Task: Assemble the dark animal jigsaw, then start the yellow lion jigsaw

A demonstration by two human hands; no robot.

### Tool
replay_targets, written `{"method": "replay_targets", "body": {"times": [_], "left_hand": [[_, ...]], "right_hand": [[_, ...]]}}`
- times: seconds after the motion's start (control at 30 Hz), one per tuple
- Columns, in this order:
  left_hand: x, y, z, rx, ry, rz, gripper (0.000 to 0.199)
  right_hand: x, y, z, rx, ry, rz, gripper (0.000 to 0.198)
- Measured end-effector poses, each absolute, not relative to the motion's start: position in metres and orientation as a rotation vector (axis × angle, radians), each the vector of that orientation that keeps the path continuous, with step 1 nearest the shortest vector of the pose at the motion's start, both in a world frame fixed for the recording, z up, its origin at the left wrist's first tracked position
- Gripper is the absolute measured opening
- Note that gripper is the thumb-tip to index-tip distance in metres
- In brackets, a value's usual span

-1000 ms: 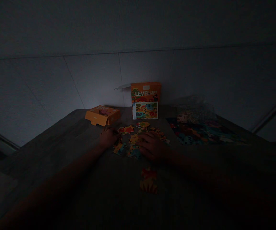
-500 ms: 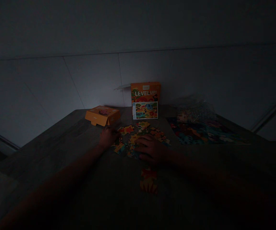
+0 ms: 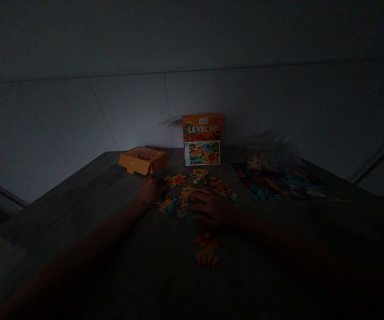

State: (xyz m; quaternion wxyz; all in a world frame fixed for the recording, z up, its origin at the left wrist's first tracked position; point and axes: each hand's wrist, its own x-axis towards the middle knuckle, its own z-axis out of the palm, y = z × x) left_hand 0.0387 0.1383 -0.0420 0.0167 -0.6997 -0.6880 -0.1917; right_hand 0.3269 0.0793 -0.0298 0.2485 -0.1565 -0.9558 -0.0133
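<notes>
Orange, yellow and teal puzzle pieces [image 3: 198, 181], flat with knobbed edges, lie loosely strewn on the mottled grey table [image 3: 88, 191]. The left hand [image 3: 151, 190] curls at their left edge; the right hand [image 3: 212, 206] arches over their near side (too dark to tell whether either grips anything). Nearer lies an oblong red-and-yellow section [image 3: 208, 253]; crinkled clear plastic [image 3: 275, 151] sits rightward.

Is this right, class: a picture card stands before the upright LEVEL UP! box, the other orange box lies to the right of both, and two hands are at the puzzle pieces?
No: the other orange box lies left of the picture card and the LEVEL UP! box, as the head view shows. The rest holds, with the left hand and right hand at the puzzle pieces.
</notes>
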Motion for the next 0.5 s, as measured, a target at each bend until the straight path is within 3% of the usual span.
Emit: {"method": "replay_targets", "body": {"times": [0.5], "left_hand": [[0.0424, 0.1352, -0.0373, -2.152, -2.196, -0.648, 0.019]], "right_hand": [[0.3278, 0.0750, -0.0251, -0.388, -2.681, 0.010, 0.027]]}}
